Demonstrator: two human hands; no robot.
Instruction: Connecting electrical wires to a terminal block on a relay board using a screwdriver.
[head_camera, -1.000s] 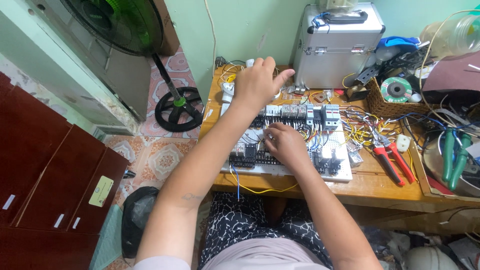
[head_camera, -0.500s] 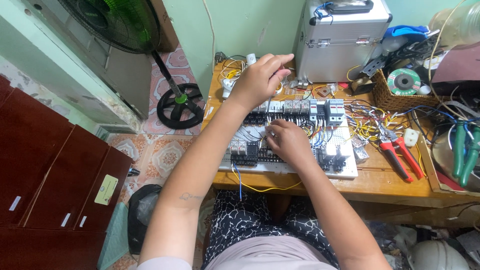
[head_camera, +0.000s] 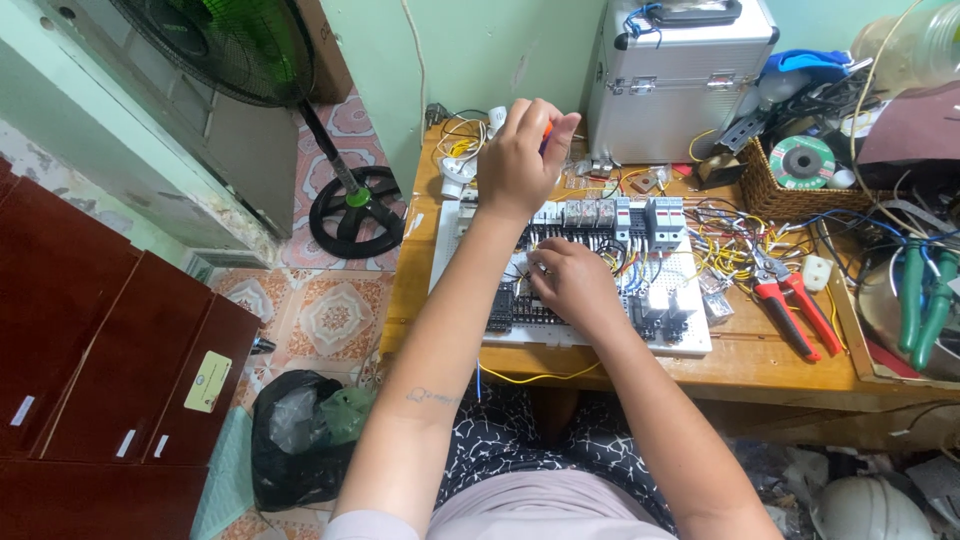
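Wiring the control panel (head_camera: 575, 345): our left hand (head_camera: 520, 160) grips an orange-handled screwdriver (head_camera: 545, 135) while our right hand (head_camera: 570, 285) pinches a wire at the terminal blocks (head_camera: 505, 310); next, careful seating.

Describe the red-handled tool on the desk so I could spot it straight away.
Start at the wooden table, right of the white wiring board. The red-handled pliers lie flat there, handles pointing toward the table's front edge. Nearby pliers have green handles.

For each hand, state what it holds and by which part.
Left hand grips a small orange-handled tool by its handle. Right hand rests fingertips on the wiring board; any hold is hidden.
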